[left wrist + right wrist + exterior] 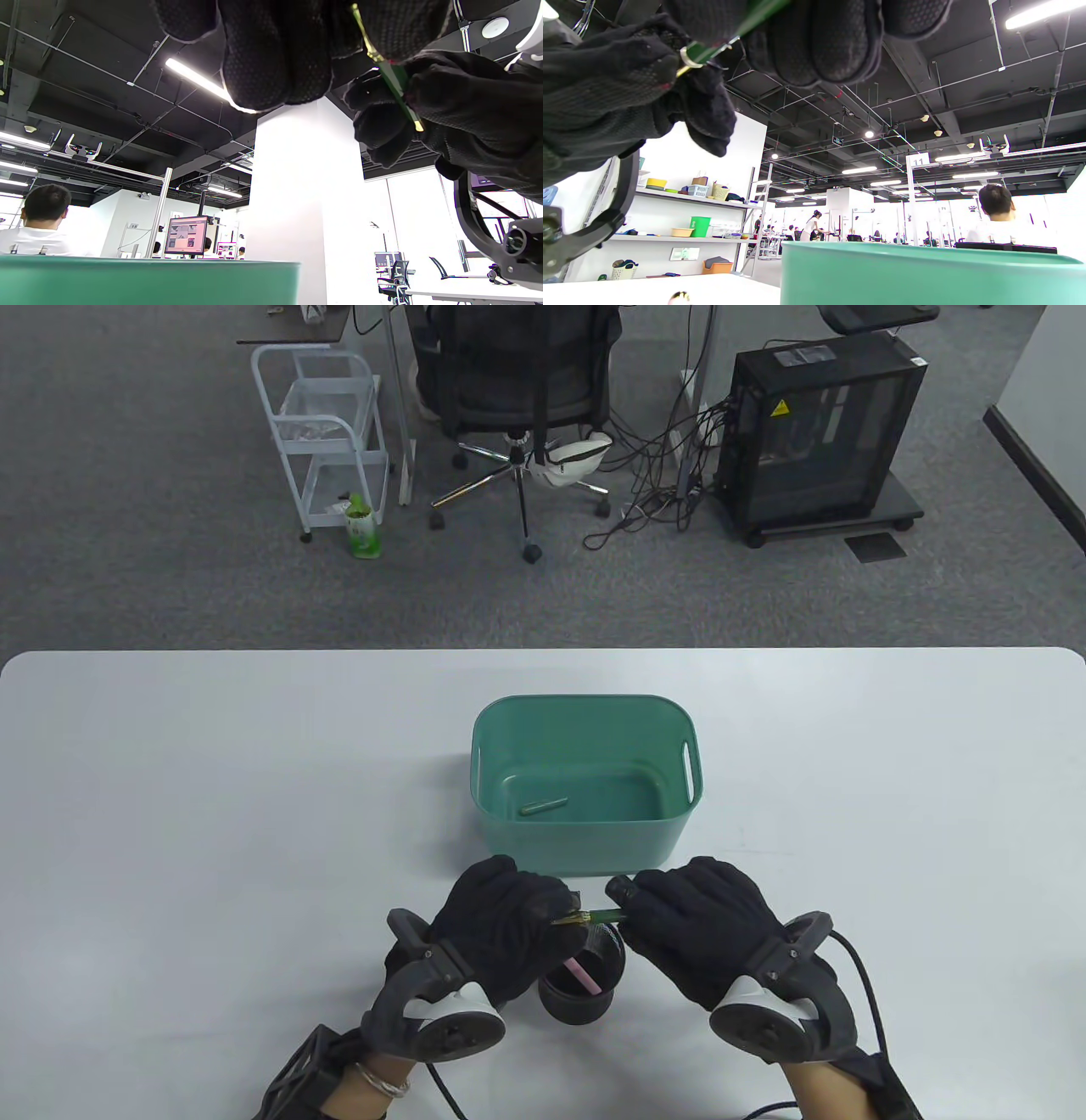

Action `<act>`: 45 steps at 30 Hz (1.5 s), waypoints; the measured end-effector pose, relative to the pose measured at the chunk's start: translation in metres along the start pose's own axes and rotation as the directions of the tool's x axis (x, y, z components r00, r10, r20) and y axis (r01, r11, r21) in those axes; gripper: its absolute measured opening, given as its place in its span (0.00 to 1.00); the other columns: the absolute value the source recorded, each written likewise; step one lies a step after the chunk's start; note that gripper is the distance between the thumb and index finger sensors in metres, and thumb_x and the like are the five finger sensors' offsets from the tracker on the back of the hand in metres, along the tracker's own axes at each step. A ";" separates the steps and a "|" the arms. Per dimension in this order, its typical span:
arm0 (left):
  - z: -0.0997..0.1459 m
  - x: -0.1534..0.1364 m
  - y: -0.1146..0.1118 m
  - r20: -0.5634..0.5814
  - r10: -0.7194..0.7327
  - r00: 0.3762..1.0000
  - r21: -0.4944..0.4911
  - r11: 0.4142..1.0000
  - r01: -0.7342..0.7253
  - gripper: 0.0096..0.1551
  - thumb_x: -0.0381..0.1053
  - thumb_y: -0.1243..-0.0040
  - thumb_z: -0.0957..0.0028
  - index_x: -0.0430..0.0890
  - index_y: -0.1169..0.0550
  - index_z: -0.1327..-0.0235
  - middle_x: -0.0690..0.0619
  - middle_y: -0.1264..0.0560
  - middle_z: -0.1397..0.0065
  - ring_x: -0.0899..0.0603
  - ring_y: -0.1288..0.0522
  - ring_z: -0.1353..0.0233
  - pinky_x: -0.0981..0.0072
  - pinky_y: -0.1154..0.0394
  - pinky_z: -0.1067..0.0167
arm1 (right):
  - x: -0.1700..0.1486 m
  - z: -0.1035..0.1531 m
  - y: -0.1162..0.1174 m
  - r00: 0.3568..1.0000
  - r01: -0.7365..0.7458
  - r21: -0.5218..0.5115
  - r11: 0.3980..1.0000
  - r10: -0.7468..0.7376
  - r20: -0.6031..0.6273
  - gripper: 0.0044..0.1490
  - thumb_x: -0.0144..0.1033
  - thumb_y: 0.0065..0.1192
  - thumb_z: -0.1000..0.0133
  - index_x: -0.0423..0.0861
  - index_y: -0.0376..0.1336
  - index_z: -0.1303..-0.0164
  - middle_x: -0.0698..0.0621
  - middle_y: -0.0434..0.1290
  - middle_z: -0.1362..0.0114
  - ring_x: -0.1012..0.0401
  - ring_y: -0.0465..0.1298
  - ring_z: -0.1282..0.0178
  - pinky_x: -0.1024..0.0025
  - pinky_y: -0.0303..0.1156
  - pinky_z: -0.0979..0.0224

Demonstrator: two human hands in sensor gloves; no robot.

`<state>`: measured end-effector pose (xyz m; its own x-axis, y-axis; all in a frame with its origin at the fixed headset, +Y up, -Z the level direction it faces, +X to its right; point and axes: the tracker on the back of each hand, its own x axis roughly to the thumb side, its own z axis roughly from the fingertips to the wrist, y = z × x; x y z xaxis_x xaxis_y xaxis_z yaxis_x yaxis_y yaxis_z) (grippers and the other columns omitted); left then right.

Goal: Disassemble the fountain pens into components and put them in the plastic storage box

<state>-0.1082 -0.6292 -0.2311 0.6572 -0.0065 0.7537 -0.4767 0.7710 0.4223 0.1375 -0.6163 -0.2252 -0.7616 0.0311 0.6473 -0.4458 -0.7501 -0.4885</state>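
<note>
A green fountain pen [594, 915] with gold trim is held level between both hands, just above a black mesh pen cup [581, 984]. My left hand [509, 920] pinches its gold end; my right hand [691, 920] grips the green barrel. The pen [392, 78] shows between the gloved fingers in the left wrist view, and the pen [712, 46] shows again in the right wrist view. A pink pen [584, 976] stands in the cup. The teal plastic storage box [585, 712] sits behind the hands, with one green pen part [543, 805] on its floor.
The box wall [144, 281] fills the bottom of the left wrist view, and the box wall [925, 275] the bottom of the right one. Bare white table [212, 814] spreads left and right. Beyond the table stand an office chair [517, 390], a white cart [327, 432] and a computer case [819, 432].
</note>
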 end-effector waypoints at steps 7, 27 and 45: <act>0.000 -0.001 0.000 -0.002 0.009 1.000 0.006 1.000 -0.009 0.25 0.62 0.48 0.32 0.43 0.22 0.42 0.52 0.14 0.45 0.48 0.15 0.46 0.48 0.29 0.28 | 0.000 0.000 0.000 1.000 0.001 0.001 1.000 -0.001 0.002 0.27 0.54 0.57 0.40 0.58 0.72 0.34 0.58 0.76 0.34 0.62 0.77 0.38 0.57 0.67 0.24; 0.000 -0.003 0.001 -0.011 0.024 1.000 0.039 0.999 -0.024 0.29 0.62 0.57 0.31 0.43 0.14 0.59 0.54 0.10 0.61 0.49 0.13 0.59 0.51 0.24 0.36 | 0.001 0.000 0.001 1.000 0.007 0.000 1.000 -0.007 0.005 0.27 0.54 0.57 0.40 0.58 0.72 0.34 0.58 0.76 0.34 0.62 0.77 0.38 0.57 0.67 0.23; 0.001 -0.009 0.007 -0.035 0.053 0.998 0.050 0.997 -0.051 0.28 0.62 0.55 0.31 0.43 0.16 0.53 0.52 0.11 0.56 0.47 0.13 0.55 0.50 0.26 0.34 | -0.004 0.001 -0.003 1.000 -0.005 -0.023 1.000 0.005 -0.012 0.27 0.54 0.57 0.40 0.59 0.72 0.34 0.58 0.76 0.33 0.62 0.77 0.38 0.57 0.67 0.23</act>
<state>-0.1182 -0.6243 -0.2342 0.6514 0.0565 0.7566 -0.5383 0.7372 0.4084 0.1422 -0.6150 -0.2257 -0.7695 0.0351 0.6377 -0.4523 -0.7350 -0.5052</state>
